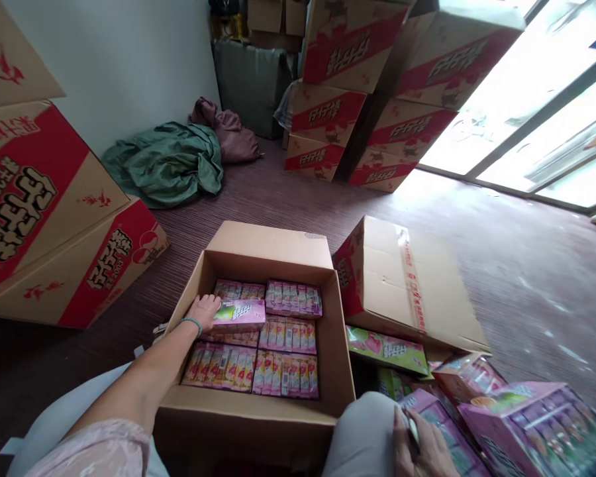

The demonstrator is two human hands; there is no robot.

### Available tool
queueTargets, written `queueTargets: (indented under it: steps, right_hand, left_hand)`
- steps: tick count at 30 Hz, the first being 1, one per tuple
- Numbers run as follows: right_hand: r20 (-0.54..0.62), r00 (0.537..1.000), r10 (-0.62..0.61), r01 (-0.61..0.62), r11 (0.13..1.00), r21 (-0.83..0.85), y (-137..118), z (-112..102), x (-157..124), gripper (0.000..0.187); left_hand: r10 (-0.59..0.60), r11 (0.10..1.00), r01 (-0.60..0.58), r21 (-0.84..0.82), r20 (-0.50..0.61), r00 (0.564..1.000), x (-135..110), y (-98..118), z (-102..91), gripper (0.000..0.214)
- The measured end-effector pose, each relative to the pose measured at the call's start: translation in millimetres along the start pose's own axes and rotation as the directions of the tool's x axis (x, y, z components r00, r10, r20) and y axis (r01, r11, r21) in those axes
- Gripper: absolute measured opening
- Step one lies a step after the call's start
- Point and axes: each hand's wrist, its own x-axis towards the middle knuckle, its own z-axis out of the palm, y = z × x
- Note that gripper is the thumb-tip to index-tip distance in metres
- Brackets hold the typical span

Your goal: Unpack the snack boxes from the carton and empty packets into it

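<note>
My left hand point(206, 311) grips the left end of a pink and purple snack box point(240, 314) inside an open cardboard carton point(345, 344). This box is tilted above the others. Around it lie several packs of wrapped sticks point(285, 374) in pink and yellow, set in rows. My right hand point(427, 444) is at the bottom edge beside my knee, its fingers curled around a small dark and silvery thing that I cannot make out. Right of that hand are a purple box point(444, 424) and a larger purple display box point(541, 424) with a clear front.
A taped carton point(397, 271) stands right of the open one, with a green box point(387, 350) by it. Red and brown cartons point(34, 199) are stacked at left, more cartons point(328, 119) at the back. Green cloth point(169, 162) lies by the wall. Glass doors are at right.
</note>
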Motion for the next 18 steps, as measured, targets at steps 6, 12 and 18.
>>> queueTargets:
  steps: [6, 12, 18]
  right_hand:
    - [0.002, 0.997, 0.073, -0.072, 0.98, 0.183, -2.6, -3.1, -2.3, 0.061]
    - [-0.114, 0.993, -0.016, 0.062, 0.91, 0.41, -16.5, -20.0, -10.9, 0.051]
    - [0.198, 0.765, -0.613, 0.497, 0.757, 0.424, -106.9, -93.1, -1.0, 0.03]
  left_hand:
    - [-0.062, 0.995, 0.048, -0.093, -0.156, 0.986, -41.7, 31.0, -58.4, 0.034]
    - [-0.003, 0.95, -0.122, -0.288, -0.399, 0.917, -145.5, 69.4, -111.1, 0.043]
    - [0.089, 0.827, -0.342, -0.445, -0.498, 0.863, -232.9, 113.9, -69.1, 0.076]
